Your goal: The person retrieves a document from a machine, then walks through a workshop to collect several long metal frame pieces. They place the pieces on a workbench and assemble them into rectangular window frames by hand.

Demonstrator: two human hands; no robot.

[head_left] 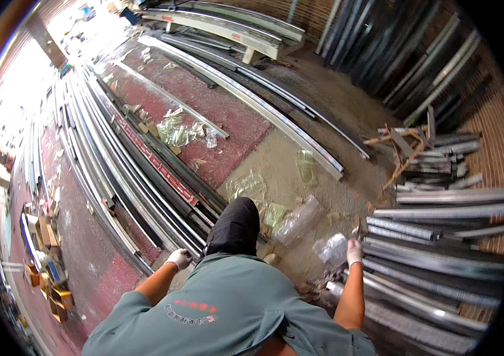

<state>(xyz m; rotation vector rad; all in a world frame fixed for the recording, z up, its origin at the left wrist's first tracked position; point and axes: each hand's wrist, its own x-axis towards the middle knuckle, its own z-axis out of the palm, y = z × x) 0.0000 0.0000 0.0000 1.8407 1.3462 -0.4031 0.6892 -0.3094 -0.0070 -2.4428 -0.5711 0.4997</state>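
My right hand point(354, 253), in a white glove, reaches out to the right with its fingers closed on a crumpled piece of clear plastic film point(331, 250). The film hangs to the left of the fingers, just beside the ends of the stacked metal profiles point(430, 255). On the other side, my left hand point(179, 258), also gloved, hangs near my hip with its fingers curled. It is close to the near ends of a bundle of long metal profiles point(127, 172) on the floor; I see nothing in it.
More clear plastic wrap point(299, 221) lies on the floor ahead of my right hand. Long profiles point(252, 101) stretch across the ground farther off, near a pale beam point(228, 37). Dark lengths point(376, 47) lean on the brick wall. Open boxes point(44, 237) stand at left.
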